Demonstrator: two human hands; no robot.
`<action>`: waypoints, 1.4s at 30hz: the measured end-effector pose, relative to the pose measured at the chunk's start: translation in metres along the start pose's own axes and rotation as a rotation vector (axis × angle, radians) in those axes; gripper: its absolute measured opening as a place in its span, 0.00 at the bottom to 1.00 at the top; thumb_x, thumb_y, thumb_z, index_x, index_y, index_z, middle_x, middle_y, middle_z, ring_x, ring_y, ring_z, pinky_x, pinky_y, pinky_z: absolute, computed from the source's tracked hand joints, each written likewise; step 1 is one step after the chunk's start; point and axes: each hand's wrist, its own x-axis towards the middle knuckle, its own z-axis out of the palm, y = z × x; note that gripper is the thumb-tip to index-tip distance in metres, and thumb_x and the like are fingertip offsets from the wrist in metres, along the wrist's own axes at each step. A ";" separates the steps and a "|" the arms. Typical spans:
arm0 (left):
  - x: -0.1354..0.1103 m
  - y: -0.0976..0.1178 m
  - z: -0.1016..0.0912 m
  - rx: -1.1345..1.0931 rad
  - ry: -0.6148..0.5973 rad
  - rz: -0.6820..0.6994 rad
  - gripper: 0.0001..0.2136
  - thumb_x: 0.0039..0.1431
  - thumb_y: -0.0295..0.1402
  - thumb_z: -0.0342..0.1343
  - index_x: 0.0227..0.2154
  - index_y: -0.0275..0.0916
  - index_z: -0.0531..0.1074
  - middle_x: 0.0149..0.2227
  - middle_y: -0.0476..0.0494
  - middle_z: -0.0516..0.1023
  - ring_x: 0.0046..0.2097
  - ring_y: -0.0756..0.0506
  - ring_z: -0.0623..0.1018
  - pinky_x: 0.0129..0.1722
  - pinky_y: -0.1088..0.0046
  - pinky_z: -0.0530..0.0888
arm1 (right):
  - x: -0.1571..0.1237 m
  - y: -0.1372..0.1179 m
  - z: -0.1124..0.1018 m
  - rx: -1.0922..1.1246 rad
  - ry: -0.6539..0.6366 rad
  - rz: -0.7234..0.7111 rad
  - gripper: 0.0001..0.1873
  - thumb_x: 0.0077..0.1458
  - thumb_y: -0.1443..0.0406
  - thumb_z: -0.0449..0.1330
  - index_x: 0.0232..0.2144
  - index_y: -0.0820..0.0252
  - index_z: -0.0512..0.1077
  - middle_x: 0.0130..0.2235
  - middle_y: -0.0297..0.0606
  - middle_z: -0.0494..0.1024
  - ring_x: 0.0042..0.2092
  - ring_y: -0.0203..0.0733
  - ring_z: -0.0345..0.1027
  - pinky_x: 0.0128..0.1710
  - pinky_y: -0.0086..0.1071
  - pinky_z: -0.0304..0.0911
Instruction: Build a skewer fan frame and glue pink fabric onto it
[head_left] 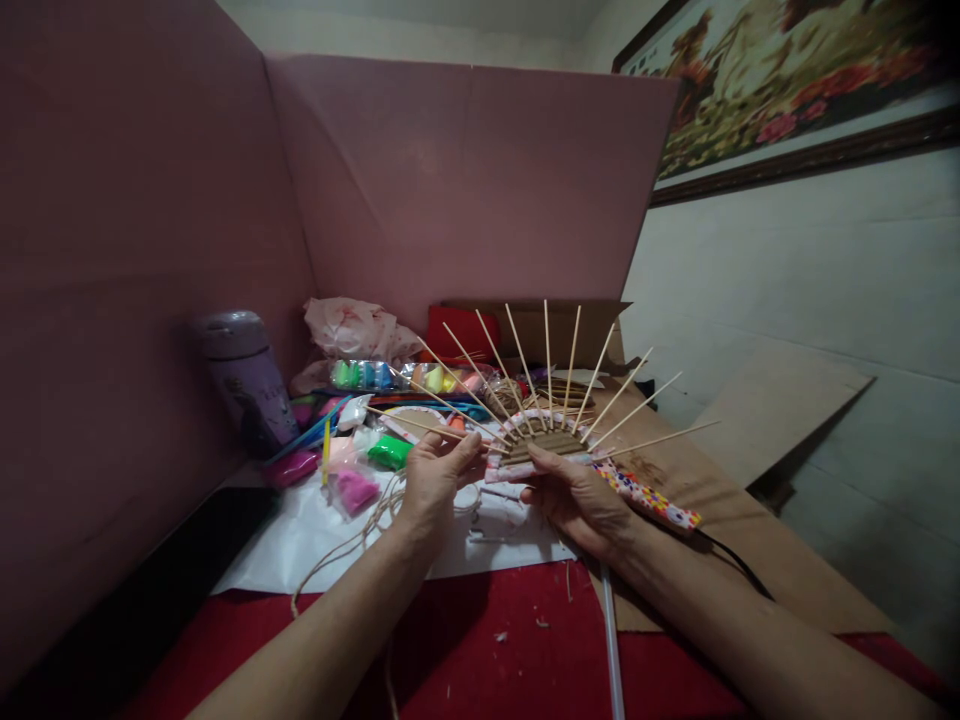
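Note:
A half-round piece of corrugated cardboard with a pale patterned rim is held up in front of me. Several thin wooden sticks fan out from its curved edge. My right hand grips the cardboard by its lower right part, thumb on the front face. At the left end of the fan, my left hand pinches the lowest wooden stick close to the cardboard. Beneath my hands, twine trails over a white sheet.
Packets of coloured clay and a strip of clay packs lie left of centre. A purple bottle stands at the left. A flower-patterned glue gun rests on brown cardboard. A clear rod lies in front on red cloth.

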 end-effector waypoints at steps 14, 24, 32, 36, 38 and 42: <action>0.000 0.000 0.000 0.004 0.009 -0.008 0.11 0.38 0.34 0.63 0.23 0.35 0.66 0.22 0.49 0.76 0.24 0.51 0.75 0.27 0.75 0.71 | -0.001 0.000 0.000 -0.020 -0.020 -0.011 0.08 0.48 0.63 0.58 0.26 0.65 0.72 0.30 0.42 0.78 0.31 0.36 0.70 0.26 0.24 0.64; 0.001 0.000 0.000 -0.007 0.014 -0.008 0.12 0.36 0.34 0.63 0.22 0.35 0.67 0.22 0.48 0.76 0.24 0.50 0.75 0.27 0.74 0.71 | 0.000 0.000 -0.001 -0.012 -0.033 -0.010 0.08 0.47 0.63 0.59 0.25 0.64 0.72 0.31 0.42 0.78 0.30 0.35 0.70 0.26 0.23 0.64; 0.000 -0.001 0.000 0.000 0.006 0.000 0.10 0.40 0.33 0.62 0.23 0.35 0.66 0.22 0.49 0.75 0.24 0.51 0.75 0.26 0.76 0.71 | 0.000 0.000 -0.001 0.002 -0.031 -0.013 0.07 0.49 0.65 0.57 0.24 0.65 0.72 0.29 0.41 0.77 0.27 0.33 0.68 0.26 0.23 0.64; 0.001 -0.001 0.000 -0.004 0.009 0.000 0.10 0.40 0.32 0.62 0.23 0.35 0.66 0.22 0.49 0.75 0.24 0.51 0.75 0.26 0.75 0.71 | 0.000 0.001 -0.002 -0.009 -0.029 -0.008 0.08 0.49 0.64 0.57 0.25 0.65 0.72 0.29 0.43 0.78 0.28 0.34 0.69 0.27 0.23 0.64; 0.001 -0.001 0.000 -0.006 0.013 0.001 0.10 0.40 0.32 0.62 0.23 0.35 0.66 0.22 0.49 0.75 0.24 0.51 0.75 0.26 0.75 0.71 | 0.000 0.001 -0.001 -0.010 -0.038 -0.006 0.09 0.49 0.64 0.57 0.26 0.66 0.73 0.29 0.43 0.78 0.29 0.34 0.69 0.27 0.23 0.64; 0.001 0.000 0.001 -0.006 0.009 0.002 0.10 0.40 0.32 0.62 0.23 0.35 0.66 0.22 0.49 0.75 0.24 0.51 0.75 0.26 0.75 0.71 | 0.000 0.000 -0.001 -0.012 -0.027 0.002 0.09 0.49 0.64 0.57 0.25 0.66 0.73 0.29 0.43 0.78 0.28 0.34 0.69 0.26 0.23 0.64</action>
